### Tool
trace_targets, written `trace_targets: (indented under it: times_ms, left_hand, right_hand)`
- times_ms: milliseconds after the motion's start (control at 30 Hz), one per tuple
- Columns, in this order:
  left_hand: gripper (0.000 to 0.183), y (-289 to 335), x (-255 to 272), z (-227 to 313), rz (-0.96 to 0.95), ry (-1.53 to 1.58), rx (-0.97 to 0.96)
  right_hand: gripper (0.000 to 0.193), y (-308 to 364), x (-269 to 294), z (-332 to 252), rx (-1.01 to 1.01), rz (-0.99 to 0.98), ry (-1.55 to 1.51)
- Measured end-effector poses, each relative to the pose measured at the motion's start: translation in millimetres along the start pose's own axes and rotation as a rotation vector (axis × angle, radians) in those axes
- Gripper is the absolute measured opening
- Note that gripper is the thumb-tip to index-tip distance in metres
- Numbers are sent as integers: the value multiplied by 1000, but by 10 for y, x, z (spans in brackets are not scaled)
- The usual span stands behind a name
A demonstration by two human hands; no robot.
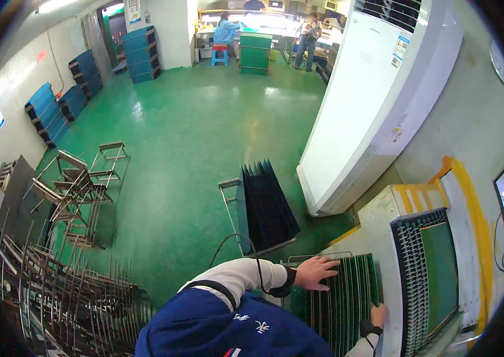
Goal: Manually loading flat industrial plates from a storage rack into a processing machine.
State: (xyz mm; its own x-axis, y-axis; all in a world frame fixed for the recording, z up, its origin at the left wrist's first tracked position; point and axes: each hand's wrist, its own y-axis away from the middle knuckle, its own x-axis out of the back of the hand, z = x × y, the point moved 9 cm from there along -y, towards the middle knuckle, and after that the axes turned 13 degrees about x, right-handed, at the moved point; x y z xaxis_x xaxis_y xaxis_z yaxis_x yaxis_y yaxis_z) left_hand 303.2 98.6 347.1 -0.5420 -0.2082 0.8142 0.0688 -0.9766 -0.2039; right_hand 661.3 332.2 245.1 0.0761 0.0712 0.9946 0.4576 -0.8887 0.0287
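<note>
A rack of thin dark-green panels [341, 297], standing on edge in rows, is right in front of me. My left hand [316, 272] lies over its far left part with fingers spread, touching or just above the panels' top edges. At the rack's right side, my right hand [378, 315] has its fingers closed on the edge of the rightmost green panel [372, 276]. Further right, a flat green panel [440, 273] lies on a roller conveyor [411, 268].
Another rack of dark panels [267, 208] stands on the green floor ahead. Empty metal racks [76, 184] and a pile of metal frames [79, 303] are on the left. A tall white cabinet air conditioner [359, 107] rises at the right. Two people [226, 30] work at far benches.
</note>
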Motion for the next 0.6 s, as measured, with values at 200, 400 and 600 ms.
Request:
trace_targets:
  times_ms: [200,400,600]
  left_hand:
    - [65,3,-9,-43,-32,-23,18]
    - [64,-28,-16,20,-24,4,-12]
    - [63,5,-13,-70,-3,10,8]
  right_hand:
    - [47,-34,16,-112,6,-13,-75]
    - [41,66,85,10,-63,8,-7]
    - [41,104,421,-492,-94,19,-64]
